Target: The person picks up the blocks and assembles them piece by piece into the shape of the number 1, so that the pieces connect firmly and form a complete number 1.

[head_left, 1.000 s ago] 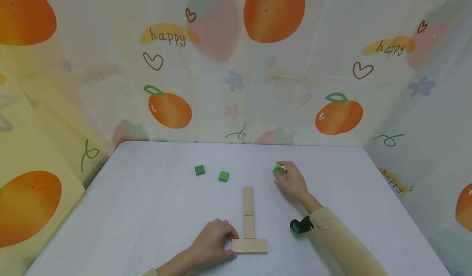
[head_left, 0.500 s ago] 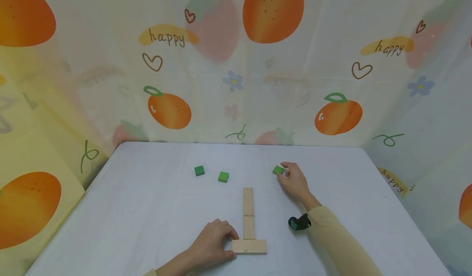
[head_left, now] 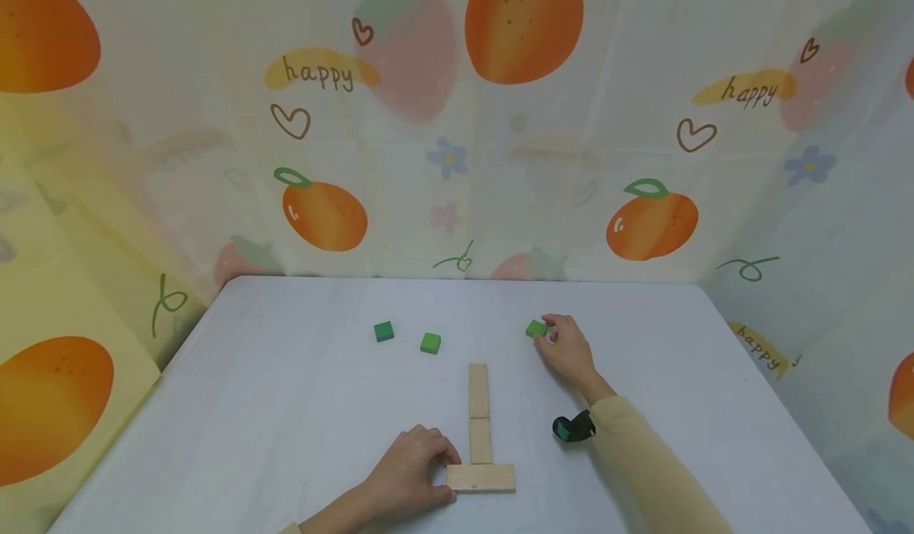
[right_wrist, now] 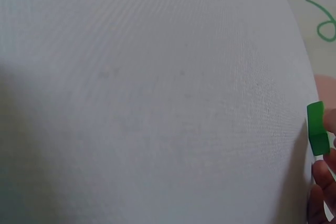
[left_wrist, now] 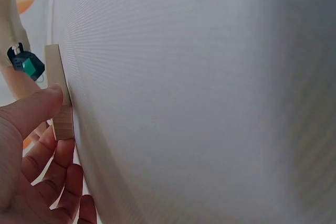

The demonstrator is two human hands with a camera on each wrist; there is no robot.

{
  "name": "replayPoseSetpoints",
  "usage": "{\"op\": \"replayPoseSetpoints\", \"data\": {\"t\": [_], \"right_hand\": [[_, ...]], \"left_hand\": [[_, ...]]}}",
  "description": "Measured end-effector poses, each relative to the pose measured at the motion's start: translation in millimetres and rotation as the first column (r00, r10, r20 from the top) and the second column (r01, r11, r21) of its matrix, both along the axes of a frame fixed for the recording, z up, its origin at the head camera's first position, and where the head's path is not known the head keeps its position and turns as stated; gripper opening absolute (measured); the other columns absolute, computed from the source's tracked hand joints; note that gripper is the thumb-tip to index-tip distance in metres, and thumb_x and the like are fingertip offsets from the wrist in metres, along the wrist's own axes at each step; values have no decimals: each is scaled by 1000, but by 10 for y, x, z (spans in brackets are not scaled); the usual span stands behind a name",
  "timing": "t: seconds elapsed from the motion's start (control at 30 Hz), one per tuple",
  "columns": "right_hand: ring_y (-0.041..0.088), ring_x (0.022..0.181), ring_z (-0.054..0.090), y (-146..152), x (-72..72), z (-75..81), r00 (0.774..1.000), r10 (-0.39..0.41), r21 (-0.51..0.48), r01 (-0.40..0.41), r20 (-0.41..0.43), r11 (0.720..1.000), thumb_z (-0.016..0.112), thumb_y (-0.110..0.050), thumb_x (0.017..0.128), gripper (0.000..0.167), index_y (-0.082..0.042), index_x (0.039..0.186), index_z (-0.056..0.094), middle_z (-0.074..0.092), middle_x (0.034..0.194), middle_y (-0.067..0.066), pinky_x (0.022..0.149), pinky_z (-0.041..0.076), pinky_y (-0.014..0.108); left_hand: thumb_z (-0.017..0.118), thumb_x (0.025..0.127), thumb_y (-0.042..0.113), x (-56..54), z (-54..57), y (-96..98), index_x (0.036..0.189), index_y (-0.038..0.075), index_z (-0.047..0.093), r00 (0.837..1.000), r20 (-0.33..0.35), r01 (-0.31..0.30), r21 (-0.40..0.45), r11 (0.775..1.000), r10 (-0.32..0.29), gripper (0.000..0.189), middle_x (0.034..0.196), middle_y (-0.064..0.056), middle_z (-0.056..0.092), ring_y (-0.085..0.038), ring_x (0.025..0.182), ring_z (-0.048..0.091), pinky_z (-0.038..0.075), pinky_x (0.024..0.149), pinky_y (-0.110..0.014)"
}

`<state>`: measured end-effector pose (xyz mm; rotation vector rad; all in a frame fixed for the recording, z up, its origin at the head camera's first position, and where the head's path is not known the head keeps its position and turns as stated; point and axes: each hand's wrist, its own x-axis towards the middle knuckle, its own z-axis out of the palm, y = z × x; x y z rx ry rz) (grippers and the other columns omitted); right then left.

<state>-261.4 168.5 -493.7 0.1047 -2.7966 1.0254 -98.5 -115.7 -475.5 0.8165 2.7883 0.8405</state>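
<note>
My left hand (head_left: 408,474) holds the left end of a plain wooden block (head_left: 481,478) lying crosswise near the front of the white table. In the left wrist view, its thumb lies on one face of that block (left_wrist: 56,69), with fingers at the other side. Two more wooden blocks, a near one (head_left: 481,441) and a far one (head_left: 478,391), run end to end away from its middle, so the group forms an upside-down T. Farther back on the right, my right hand (head_left: 569,351) pinches a small light green block (head_left: 535,328) between thumb and fingers, low at the tabletop.
Left of the right hand lie a dark green block (head_left: 384,331) and another light green block (head_left: 430,343), apart from each other. A black wrist camera (head_left: 574,427) juts from the right sleeve. Behind the table (head_left: 286,375) hangs a fruit-print cloth (head_left: 400,201).
The right hand's upper fingers have drawn back slightly, leaving more of the green block showing. Its forearm has shifted a little left. The left hand keeps its hold on the wooden block.
</note>
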Motion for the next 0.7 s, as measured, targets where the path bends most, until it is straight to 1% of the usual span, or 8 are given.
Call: {"op": "replayPoseSetpoints", "data": {"t": [0.43,0.7], "right_hand": [[23,91,56,-32,0,-7,1000,-27,31,27,6,999,62,-19,83,41,-2,120,56,57,110,14,75,45,39],[22,87,56,-36,5,14,999,-48,71,47,7,996,63,-20,83,37,-3,116,59,58,103,12,68,45,35]], "left_hand": [[80,64,30,4,-3,1,89,27,63,1000,-2,-4,-1,1000,4,30,82,23,52,-1,79,42,38,76,-27],[80,64,30,3,-10,6,88,27,63,1000,-7,1,1,1000,-1,30,82,23,52,0,79,42,38,76,-26]]}}
